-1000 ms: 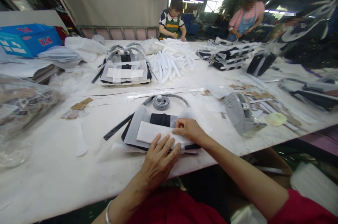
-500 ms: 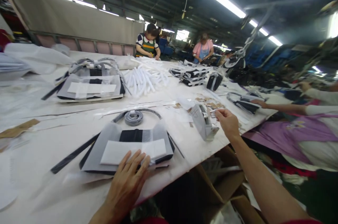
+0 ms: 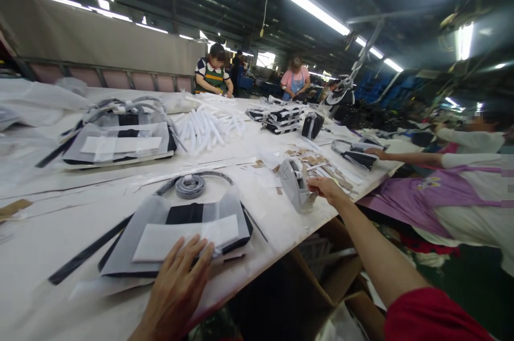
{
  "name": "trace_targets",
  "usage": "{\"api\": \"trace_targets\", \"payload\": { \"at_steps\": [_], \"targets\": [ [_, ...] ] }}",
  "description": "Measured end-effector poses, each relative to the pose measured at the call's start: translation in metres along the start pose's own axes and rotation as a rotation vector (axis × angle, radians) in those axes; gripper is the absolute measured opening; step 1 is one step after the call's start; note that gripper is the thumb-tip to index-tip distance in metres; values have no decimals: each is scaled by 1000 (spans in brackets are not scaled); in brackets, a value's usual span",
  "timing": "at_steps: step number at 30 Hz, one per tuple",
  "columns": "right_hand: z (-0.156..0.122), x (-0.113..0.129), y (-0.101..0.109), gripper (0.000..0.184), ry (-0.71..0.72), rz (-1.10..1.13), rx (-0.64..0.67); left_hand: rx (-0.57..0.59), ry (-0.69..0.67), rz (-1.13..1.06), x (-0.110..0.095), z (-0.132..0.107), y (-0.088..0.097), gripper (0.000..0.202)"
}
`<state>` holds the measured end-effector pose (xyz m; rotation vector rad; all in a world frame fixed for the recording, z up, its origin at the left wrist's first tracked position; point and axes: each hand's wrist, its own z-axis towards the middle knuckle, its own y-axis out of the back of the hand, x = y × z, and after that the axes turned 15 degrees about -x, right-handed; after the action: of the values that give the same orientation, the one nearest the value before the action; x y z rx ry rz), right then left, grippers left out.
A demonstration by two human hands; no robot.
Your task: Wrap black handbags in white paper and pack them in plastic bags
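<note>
A black bag (image 3: pixel 183 214) lies flat on the white table, wrapped in translucent sheeting with a white padding strip (image 3: pixel 160 238) across its front. My left hand (image 3: pixel 180 277) rests on the strip's near edge, fingers stretched out and gripping nothing. Behind the bag sits a grey coiled strap (image 3: pixel 190 187) inside the curve of its handle. To the right stands a grey tape dispenser (image 3: pixel 292 186). At its front end, the fingers of my right hand (image 3: pixel 327 190) are pinched together; any tape between them is too small to see.
Another wrapped bag (image 3: pixel 120 144) lies farther left, near a heap of white tubes (image 3: pixel 201 129). Brown and white scraps (image 3: pixel 321 164) are strewn behind the dispenser. A co-worker's arm (image 3: pixel 409 158) reaches over the table's right side. Open cartons (image 3: pixel 309 277) stand below the table edge.
My right hand has moved left to the front of the tape dispenser. The left hand stays on the padding strip. The whole view has shifted slightly right.
</note>
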<state>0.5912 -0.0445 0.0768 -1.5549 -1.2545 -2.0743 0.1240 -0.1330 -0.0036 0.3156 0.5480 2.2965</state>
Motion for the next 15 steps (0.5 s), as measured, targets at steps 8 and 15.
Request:
{"api": "trace_targets", "payload": {
  "at_steps": [8,15],
  "targets": [
    [-42,-24,29,26,-130,117,-93,-14,19,-39,-2,3,0,32],
    [-54,-47,25,22,-177,-152,12,-26,98,-54,-6,4,2,32]
  ]
}}
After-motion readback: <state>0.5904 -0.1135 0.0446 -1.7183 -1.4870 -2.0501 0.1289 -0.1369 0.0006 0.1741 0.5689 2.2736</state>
